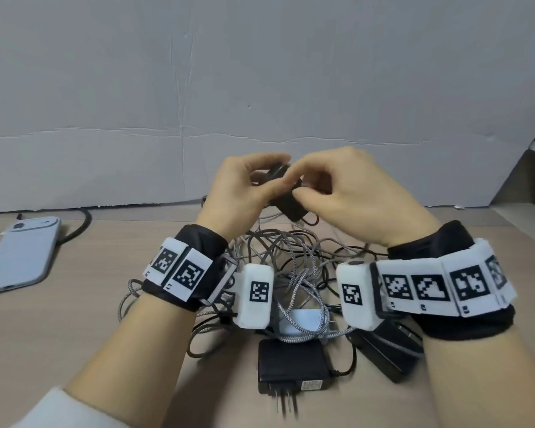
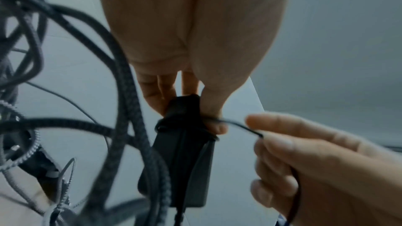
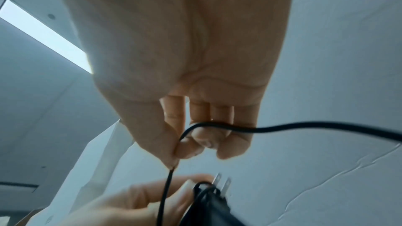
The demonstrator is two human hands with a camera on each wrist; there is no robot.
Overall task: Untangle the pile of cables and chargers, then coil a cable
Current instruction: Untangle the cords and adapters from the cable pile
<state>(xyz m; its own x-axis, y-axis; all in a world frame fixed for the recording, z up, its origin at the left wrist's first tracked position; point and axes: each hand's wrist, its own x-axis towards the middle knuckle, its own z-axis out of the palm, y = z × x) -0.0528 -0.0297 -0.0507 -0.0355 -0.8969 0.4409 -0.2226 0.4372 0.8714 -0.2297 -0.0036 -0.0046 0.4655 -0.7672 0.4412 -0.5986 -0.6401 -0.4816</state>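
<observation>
Both hands are raised above the tangled pile of grey braided and black cables point(image 1: 291, 267) on the table. My left hand point(image 1: 250, 180) grips a small black charger point(image 1: 291, 205) by its plug end, with a thin black cable point(image 2: 237, 125) wrapped round it. The charger point(image 2: 182, 161) hangs below my left fingers point(image 2: 213, 107). My right hand point(image 1: 328, 186) pinches that thin cable between thumb and forefinger, close to the charger. In the right wrist view the cable point(image 3: 166, 188) runs from the pinch point(image 3: 174, 162) down to the charger point(image 3: 208, 204), whose metal prongs show.
On the wooden table point(image 1: 105, 319) lie a black plug adapter point(image 1: 292, 366) at the front, a white adapter point(image 1: 303, 319) under the cables and another black adapter point(image 1: 389, 356) by my right wrist. A phone point(image 1: 22, 254) lies at the left. A white board point(image 1: 260, 88) stands behind.
</observation>
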